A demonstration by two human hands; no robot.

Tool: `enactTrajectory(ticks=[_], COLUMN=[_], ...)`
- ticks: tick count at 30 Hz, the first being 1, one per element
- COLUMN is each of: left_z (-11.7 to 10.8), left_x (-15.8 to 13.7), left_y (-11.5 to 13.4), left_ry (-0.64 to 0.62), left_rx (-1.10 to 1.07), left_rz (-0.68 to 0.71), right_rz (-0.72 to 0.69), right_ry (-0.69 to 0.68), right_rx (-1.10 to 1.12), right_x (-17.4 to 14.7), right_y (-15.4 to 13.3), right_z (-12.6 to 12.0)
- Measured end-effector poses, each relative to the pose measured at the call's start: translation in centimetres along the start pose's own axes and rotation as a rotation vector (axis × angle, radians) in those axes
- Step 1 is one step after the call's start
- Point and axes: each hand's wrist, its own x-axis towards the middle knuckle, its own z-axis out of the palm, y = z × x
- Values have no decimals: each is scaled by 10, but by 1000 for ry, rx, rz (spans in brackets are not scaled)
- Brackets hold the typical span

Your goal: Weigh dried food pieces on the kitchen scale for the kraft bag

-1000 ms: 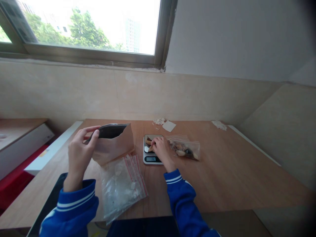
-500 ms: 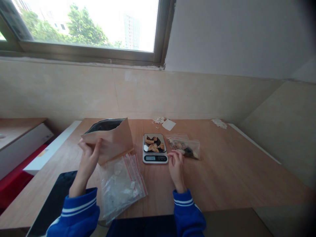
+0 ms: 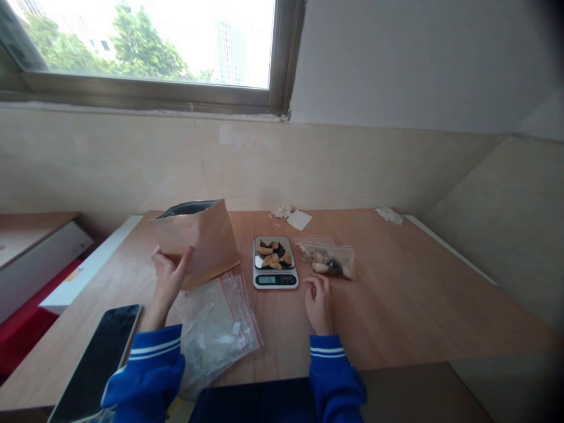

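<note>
A brown kraft paper pouch [image 3: 203, 241] with a silver-lined open top stands tilted at the left. My left hand [image 3: 170, 279] grips its lower left side, thumb in front and fingers partly hidden behind it. In the middle, a small digital scale [image 3: 275, 281] carries several dried brown and dark slices [image 3: 274, 257] on its metal plate; the lit display is too small to read. My right hand [image 3: 319, 298] rests on the table right of the scale, fingers curled together with nothing visible in them. Just beyond it lies a clear zip bag [image 3: 347, 257] of mixed dried pieces.
Clear red-striped zip bags [image 3: 215, 335] lie in front of the pouch. A large dark-screened phone or tablet [image 3: 99, 358] is at the left. White scraps [image 3: 282, 212], a paper square [image 3: 299, 220] and crumpled tissue [image 3: 389, 215] sit along the table's [image 3: 418, 294] back edge.
My left hand has shifted right and lower on the pouch, which stands a little more upright. My right hand has drawn back slightly from the scale and zip bag, its fingers more curled.
</note>
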Motion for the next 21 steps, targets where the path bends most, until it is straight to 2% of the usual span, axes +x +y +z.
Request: enactTrajectory(ticks=[3,7,9,10,12,14,17,21], left_z=[-1,-1,4,8,18,30,41,43], left_x=[-23,-61,-79,-88,-104,-117,-130,-129], left_y=[13,30,30,28,22,16,11,4], left_ry=[89,178,170,112,-123,-260,-359,-447], left_rx=[144,263,258,241,196,181,253,378], left_rz=[23,178,242,260,272,259,217,172], right_rz=[4,-3,-10,-13,-20,-23,-28,-29], right_ry=[-3,-2,-2,-3,-8,-9,-2,-3], right_rx=[1,8,9,9,5,1,5,22], right_x=[-1,-1,-1,-1,-2,-2,-2,-3], right_y=[-1,-2,-2,-2,-2,-1,0,0], right_z=[0,0,0,1,1,2,2,2])
